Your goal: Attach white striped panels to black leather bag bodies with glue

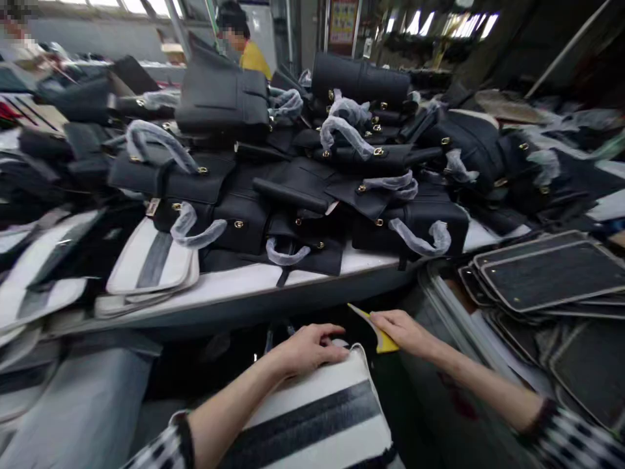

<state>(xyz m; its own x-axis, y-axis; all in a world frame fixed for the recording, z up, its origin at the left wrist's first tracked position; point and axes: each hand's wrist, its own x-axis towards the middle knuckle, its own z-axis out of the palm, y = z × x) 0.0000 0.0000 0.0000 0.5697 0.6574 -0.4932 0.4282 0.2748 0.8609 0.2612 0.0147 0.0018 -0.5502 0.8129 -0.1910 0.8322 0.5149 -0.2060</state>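
Observation:
My left hand [312,348] lies at the top edge of a white bag piece [327,430] with a dark stripe, its thumb and fingers curled around that edge. Part of the piece is hidden by the hand and forearm. Just right of it, my right hand [400,329] grips a thin, bent yellow sheet [385,342] with a pale, curved side, which may be sandpaper or cloth. The sheet is held apart from the white piece's right corner.
Black handbags [215,98] with plastic-wrapped handles are heaped on the white table [244,281] ahead. White striped pieces [151,260] are stacked on its left. Dark panels [556,270] lie piled at right. A person in yellow [254,58] is behind the heap.

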